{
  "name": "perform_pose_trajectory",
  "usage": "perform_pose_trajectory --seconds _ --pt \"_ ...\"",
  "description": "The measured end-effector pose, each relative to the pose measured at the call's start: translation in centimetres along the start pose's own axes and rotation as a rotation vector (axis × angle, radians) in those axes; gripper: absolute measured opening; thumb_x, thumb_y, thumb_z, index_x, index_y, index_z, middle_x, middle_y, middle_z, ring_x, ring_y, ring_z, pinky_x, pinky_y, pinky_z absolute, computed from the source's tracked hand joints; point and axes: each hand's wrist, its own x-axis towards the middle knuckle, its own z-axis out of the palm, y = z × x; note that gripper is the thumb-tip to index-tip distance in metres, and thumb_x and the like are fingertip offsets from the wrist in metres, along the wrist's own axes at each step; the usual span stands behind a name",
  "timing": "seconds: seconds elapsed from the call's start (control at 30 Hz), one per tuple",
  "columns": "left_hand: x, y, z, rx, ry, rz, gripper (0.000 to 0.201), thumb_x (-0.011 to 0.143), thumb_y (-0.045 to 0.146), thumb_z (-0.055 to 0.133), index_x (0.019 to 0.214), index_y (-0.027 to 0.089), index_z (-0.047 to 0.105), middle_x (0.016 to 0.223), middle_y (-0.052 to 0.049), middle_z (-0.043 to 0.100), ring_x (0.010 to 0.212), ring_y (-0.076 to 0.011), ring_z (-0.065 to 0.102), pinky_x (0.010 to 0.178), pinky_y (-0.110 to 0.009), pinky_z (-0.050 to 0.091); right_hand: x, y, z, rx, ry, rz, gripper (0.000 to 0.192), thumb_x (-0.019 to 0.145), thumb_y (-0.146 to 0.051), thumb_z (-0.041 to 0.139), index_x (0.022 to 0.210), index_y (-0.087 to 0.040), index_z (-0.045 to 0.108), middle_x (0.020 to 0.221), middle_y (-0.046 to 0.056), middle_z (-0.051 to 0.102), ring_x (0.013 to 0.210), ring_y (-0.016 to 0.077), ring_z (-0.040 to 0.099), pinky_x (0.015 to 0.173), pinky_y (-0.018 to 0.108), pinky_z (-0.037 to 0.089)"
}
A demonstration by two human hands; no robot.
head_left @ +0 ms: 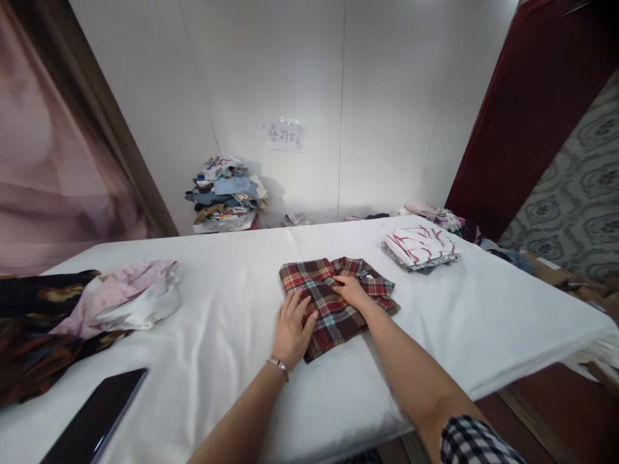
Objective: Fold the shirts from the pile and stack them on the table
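Observation:
A folded red plaid shirt [325,285] lies in the middle of a table covered with a white sheet [232,361]. My left hand [291,329] rests flat on the shirt's near left edge, fingers spread, a bracelet on the wrist. Flat on the shirt's upper middle, close to the collar, lies my right hand [352,290]. Neither hand grips the cloth.
A folded stack with a white and red striped top [420,247] sits at the far right. Loose pink, white and dark clothes [91,303] lie at the left. A dark phone [94,422] lies near the front left. More clothes are piled by the wall [226,193].

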Motion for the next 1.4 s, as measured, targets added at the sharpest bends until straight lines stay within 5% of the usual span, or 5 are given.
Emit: perform_pose_trajectory --seconds 0.53,0.7,0.87,1.1,1.4 --pt "3.0 1.3 -1.9 0.213 -0.284 -0.007 0.034 0.094 0.043 0.047 0.112 0.025 0.069 0.137 -0.011 0.061 0.133 -0.0298 0.048 0.117 -0.062 0.017 -2.8 -2.4 -3.4 -0.039 0.134 -0.007 0.036 0.079 -0.017 0.064 0.114 -0.022 0.070 0.124 0.007 0.069 0.119 0.0252 0.061 0.109 0.044 0.041" --pt "6.8 -1.3 -1.6 0.224 -0.259 0.060 0.041 0.092 0.040 0.051 0.128 0.023 0.061 0.147 -0.013 0.051 0.141 -0.0303 0.037 0.117 -0.055 0.021 -10.3 -2.2 -6.4 0.428 -0.123 0.407 0.018 0.085 -0.035 0.062 0.089 -0.018 0.067 0.095 0.009 0.075 0.068 0.0183 0.070 0.060 0.032 0.058" --pt "11.3 -2.8 0.3 0.314 -0.400 0.011 0.057 0.094 0.051 0.041 0.141 0.020 0.049 0.155 -0.015 0.039 0.145 -0.0328 0.030 0.117 -0.058 0.017 -16.2 -1.0 -7.4 0.686 -0.128 0.721 0.028 0.082 -0.041 0.070 0.085 -0.015 0.062 0.089 0.010 0.074 0.065 0.0173 0.071 0.054 0.027 0.056" --pt "17.4 -3.1 2.9 0.415 -0.563 -0.032 0.080 0.086 0.068 0.039 0.149 0.017 0.036 0.161 -0.016 0.027 0.148 -0.0352 0.022 0.117 -0.059 0.018 -15.5 -2.9 -5.0 1.011 -0.107 0.711 0.039 0.075 -0.048 0.078 0.092 -0.017 0.060 0.095 0.011 0.073 0.089 0.0230 0.071 0.073 0.036 0.059" --pt "22.7 -1.7 4.7 0.051 -0.692 -0.316 0.069 0.059 0.049 0.078 0.116 0.013 0.066 0.127 -0.021 0.065 0.116 -0.0408 0.061 0.091 -0.046 0.052 -12.9 -3.4 -1.0 1.067 -0.017 0.656 0.037 0.075 -0.046 0.079 0.097 -0.018 0.071 0.089 0.006 0.076 0.071 0.0154 0.069 0.064 0.027 0.056"
